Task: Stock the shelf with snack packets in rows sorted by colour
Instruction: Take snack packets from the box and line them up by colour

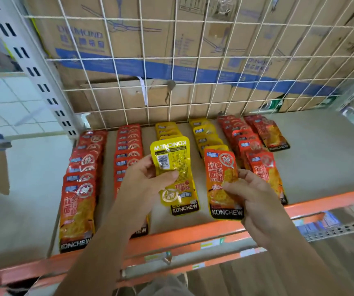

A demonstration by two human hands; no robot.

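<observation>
Shelf (321, 157), yellow packet (174, 159) in left grip (144, 183)

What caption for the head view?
Left hand holds a yellow packet, right hand a red packet, above colour-sorted shelf rows.

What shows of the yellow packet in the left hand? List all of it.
The yellow packet is a glossy, crinkled plastic pouch with rounded corners. Its back faces the camera: a barcode patch, fine print, and KONCHEW in white, upside down along its far edge. The left hand pinches its near part, thumb on top, over a row of yellow packets. It is apart from the red packet in the right hand.
</observation>
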